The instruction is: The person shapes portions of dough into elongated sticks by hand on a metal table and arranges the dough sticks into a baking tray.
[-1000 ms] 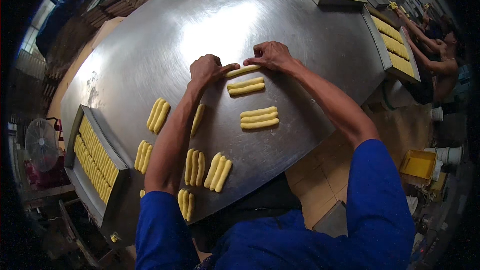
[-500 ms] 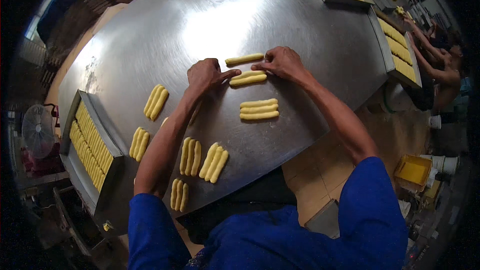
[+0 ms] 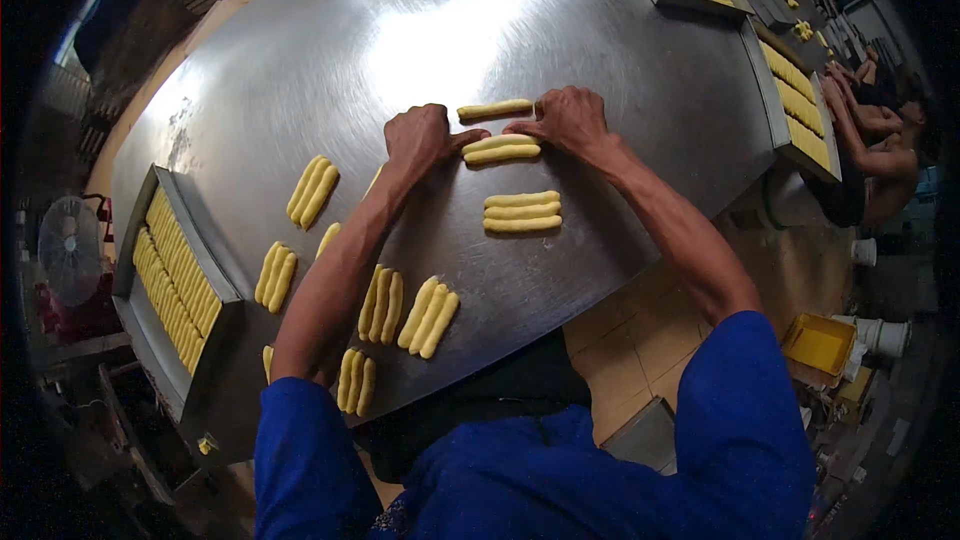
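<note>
Hands at work on a steel table [image 3: 420, 30], both palms down, fingers stretched toward each other. Left hand [image 3: 420, 137] lies flat, its fingertips touching the left end of a pair of dough sticks [image 3: 503, 149] that sits between the two hands. Right hand [image 3: 568, 118] rests spread, its fingers touching the right end of that pair; neither hand pinches or lifts anything. Just beyond the fingertips, a single dough stick [image 3: 495, 109] lies apart from the pair. Nearer the body from the right hand, a set of three sticks [image 3: 522, 211] lies side by side. Beside the left forearm, more small bundles [image 3: 312, 190] of sticks are scattered toward the table's near edge; one triple [image 3: 429, 316] sits close to the elbow. Far out past the left elbow, a metal tray [image 3: 215, 260] filled with rows of sticks. Beyond the right hand, further trays [image 3: 795, 105] line the table rim, where another person [image 3: 880, 150] works.
</note>
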### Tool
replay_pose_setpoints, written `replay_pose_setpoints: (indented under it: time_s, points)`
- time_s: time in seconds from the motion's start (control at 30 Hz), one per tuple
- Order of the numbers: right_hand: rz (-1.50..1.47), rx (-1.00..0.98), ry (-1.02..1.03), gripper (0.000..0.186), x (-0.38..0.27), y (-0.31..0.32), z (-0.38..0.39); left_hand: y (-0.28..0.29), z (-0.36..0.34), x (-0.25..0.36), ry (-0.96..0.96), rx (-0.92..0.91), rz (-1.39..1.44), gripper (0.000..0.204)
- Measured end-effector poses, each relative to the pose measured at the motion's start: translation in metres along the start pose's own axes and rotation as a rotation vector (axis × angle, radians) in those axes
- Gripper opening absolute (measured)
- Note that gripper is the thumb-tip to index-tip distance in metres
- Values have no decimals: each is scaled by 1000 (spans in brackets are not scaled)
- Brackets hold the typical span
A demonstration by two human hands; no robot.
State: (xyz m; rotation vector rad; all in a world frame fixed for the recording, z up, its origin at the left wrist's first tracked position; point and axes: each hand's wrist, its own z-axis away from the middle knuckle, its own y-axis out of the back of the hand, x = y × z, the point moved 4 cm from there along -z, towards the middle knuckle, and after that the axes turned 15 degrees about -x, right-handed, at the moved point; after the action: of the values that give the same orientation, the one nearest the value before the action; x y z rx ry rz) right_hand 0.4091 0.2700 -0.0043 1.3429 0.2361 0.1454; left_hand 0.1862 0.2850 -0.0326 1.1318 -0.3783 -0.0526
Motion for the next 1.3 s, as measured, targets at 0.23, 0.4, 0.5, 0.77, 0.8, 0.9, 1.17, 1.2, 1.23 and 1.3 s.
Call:
replay_pose_setpoints:
  time_s: [0.23, 0.4, 0.5, 0.77, 0.8, 0.9, 1.17, 1.2, 1.23, 1.3]
  points:
    - [-45, -55, -2, 68, 0, -2, -6, 10, -1, 11, 23, -59, -30, 84]
    - [-192, -197, -25, 56, 11, 2, -5, 9, 5, -12, -113, -71, 150, 70]
    - [-598, -55, 80, 27, 46, -5, 3, 18, 13, -4, -277, 22, 425, 36]
    - [-551, -32, 283, 25, 6, 0, -4, 26, 6, 4, -424, 16, 500, 31]
    - [-658, -80, 210, 23, 8, 2, 0, 26, 6, 3, -401, -4, 561, 31]
    - [-739, -256, 101, 23, 18, 9, 15, 29, 19, 11, -376, -97, 538, 34]
    - [-482, -193, 253, 21, 6, -3, 23, -2, 25, 16, -380, -354, 507, 44]
    - [-428, -184, 304, 21, -1, -1, 25, -14, 29, 10, -473, -154, 197, 51]
    - [-426, -186, 304, 21, -1, -6, 30, -21, 36, 13, -565, 43, -112, 58]
    - [-264, -4, 472, 26, -7, -5, 47, -36, 43, 2, -565, 18, -109, 64]
